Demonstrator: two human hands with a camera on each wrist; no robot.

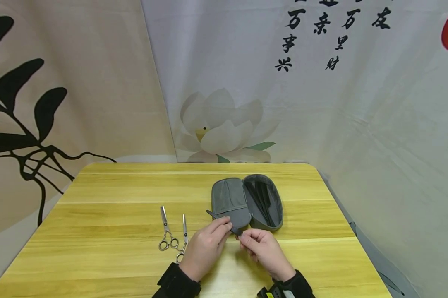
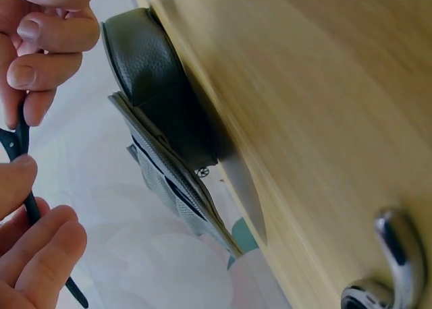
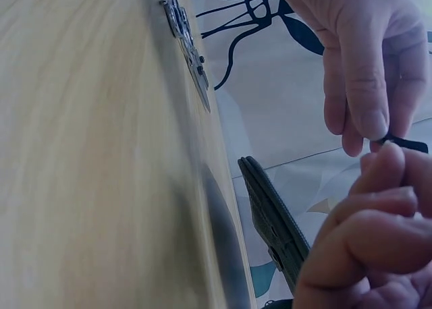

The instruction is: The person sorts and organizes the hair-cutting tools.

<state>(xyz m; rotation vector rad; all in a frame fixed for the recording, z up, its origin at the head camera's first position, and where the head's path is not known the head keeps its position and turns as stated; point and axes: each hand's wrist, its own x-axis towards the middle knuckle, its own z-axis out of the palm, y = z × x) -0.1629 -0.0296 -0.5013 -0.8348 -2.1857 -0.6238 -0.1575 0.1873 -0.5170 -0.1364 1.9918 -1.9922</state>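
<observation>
A slim black tool spans both hands above the table; in the left wrist view it has a narrow shaft and a wider, forked-looking end with a rivet. Its exact kind is unclear. My left hand pinches the shaft between thumb and fingers. My right hand pinches the wider end, partly covering it. Just beyond the hands lies an unzipped grey case, its lid folded out to the left. Dark long items, one resembling a comb, sit in its deeper half.
Two pairs of silver scissors, one farther left and another partly hidden behind my left hand, lie on the wooden table. A printed cloth backdrop hangs behind the table's far edge.
</observation>
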